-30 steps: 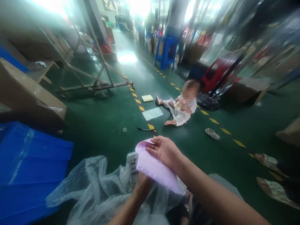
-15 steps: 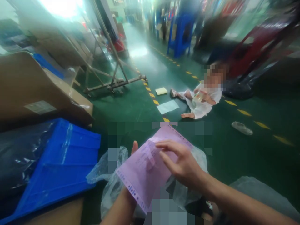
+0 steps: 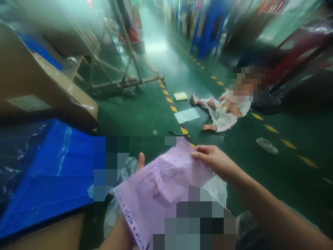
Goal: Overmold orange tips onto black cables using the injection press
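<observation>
A creased pink paper form [image 3: 161, 184] with punched edges is spread out between my two hands, low in the middle of the head view. My right hand [image 3: 215, 160] pinches its upper right edge with thumb and fingers closed. My left hand [image 3: 139, 166] is under the sheet; only the thumb tip shows above its left edge. A clear plastic bag [image 3: 215, 189] lies crumpled beneath the paper. Part of the paper's lower area is pixelated.
A blue plastic crate [image 3: 49, 173] sits at my left, with a cardboard box [image 3: 39, 86] behind it. A small child in white [image 3: 223, 114] sits on the green floor ahead, near loose sheets [image 3: 186, 114], a shoe [image 3: 266, 145] and a metal trolley frame [image 3: 125, 76].
The pink paper has been unfolded and spread flat. My right hand slid from the sheet's middle to its upper right edge, and the view tilted down and left.
</observation>
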A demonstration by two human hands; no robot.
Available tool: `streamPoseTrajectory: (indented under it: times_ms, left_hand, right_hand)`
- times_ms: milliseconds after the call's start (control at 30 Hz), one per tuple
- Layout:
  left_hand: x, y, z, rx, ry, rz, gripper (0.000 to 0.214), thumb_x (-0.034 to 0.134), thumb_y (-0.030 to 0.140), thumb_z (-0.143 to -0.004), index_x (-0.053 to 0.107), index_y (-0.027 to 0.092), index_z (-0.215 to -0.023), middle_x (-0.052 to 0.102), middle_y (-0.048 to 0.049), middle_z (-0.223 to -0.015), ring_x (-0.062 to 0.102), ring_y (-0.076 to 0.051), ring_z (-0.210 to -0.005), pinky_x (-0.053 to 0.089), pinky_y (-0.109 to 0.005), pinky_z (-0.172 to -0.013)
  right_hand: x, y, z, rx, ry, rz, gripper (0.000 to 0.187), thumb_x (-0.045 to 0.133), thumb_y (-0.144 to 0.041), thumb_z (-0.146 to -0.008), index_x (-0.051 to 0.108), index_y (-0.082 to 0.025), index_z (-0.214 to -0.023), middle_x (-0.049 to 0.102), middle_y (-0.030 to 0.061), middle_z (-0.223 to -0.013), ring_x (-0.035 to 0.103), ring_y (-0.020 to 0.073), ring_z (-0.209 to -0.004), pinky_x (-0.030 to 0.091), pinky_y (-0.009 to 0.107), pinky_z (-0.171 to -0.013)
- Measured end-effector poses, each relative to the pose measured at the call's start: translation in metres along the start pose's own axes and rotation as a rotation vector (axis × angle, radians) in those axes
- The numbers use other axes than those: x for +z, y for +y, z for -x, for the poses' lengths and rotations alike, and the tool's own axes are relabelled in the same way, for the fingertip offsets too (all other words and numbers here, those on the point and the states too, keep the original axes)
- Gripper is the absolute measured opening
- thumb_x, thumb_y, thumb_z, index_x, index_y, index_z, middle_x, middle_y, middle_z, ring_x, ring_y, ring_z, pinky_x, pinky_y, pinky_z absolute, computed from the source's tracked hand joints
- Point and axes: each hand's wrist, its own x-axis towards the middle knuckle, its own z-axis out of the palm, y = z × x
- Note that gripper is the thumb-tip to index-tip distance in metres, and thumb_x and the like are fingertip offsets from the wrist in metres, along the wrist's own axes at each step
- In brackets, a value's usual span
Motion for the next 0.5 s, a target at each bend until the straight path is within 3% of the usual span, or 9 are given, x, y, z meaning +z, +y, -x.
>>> streamPoseTrajectory:
  times_ms: [100, 233, 367, 433, 500]
  left_hand:
    - [0.012, 0.007, 0.002, 0.093, 0.136, 0.017, 0.078, 0.033, 0.074, -0.084, 0.048, 0.017, -0.133, 0.067, -0.0141, -0.108, 0.063, -0.030, -0.104, 0.052, -0.039, -0.085]
    - [0.022, 0.010, 0.002, 0.255, 0.239, -0.013, 0.080, 0.041, 0.073, -0.081, 0.046, 0.016, -0.137, 0.065, -0.0153, -0.114, 0.060, -0.032, -0.109, 0.052, -0.042, -0.089]
    - [0.019, 0.007, -0.006, 0.299, 0.489, -0.243, 0.061, 0.066, 0.041, -0.080, 0.052, 0.011, -0.131, 0.065, -0.0178, -0.113, 0.063, -0.032, -0.103, 0.054, -0.041, -0.088]
    - [0.017, 0.004, -0.010, 0.292, 0.607, -0.360, 0.052, 0.069, 0.026, -0.078, 0.056, 0.009, -0.126, 0.066, -0.0182, -0.112, 0.065, -0.032, -0.098, 0.056, -0.042, -0.084]
    - [0.017, 0.002, -0.014, 0.288, 0.671, -0.419, 0.045, 0.069, 0.023, -0.078, 0.060, 0.008, -0.120, 0.066, -0.0186, -0.111, 0.066, -0.032, -0.094, 0.058, -0.044, -0.081]
  right_hand:
    - [-0.003, 0.006, -0.009, -0.026, 0.155, -0.059, 0.023, 0.065, -0.035, -0.077, 0.065, -0.015, -0.087, 0.064, 0.0010, -0.073, 0.055, 0.0096, -0.057, 0.038, 0.020, -0.051]
    - [-0.015, 0.014, -0.021, -0.044, 0.301, -0.148, 0.029, 0.068, -0.038, -0.074, 0.066, -0.016, -0.093, 0.066, 0.0035, -0.081, 0.058, 0.0142, -0.062, 0.044, 0.025, -0.055]
    - [-0.020, 0.019, -0.023, -0.074, 0.344, -0.169, 0.032, 0.068, -0.041, -0.072, 0.067, -0.016, -0.092, 0.066, 0.0047, -0.083, 0.058, 0.0149, -0.063, 0.045, 0.026, -0.057]
    - [-0.021, 0.020, -0.022, -0.098, 0.357, -0.126, 0.033, 0.067, -0.042, -0.073, 0.067, -0.015, -0.092, 0.066, 0.0043, -0.082, 0.056, 0.0135, -0.062, 0.043, 0.025, -0.056]
    - [-0.022, 0.022, -0.022, -0.123, 0.381, -0.074, 0.033, 0.066, -0.043, -0.074, 0.066, -0.015, -0.092, 0.066, 0.0041, -0.081, 0.055, 0.0126, -0.061, 0.040, 0.023, -0.054]
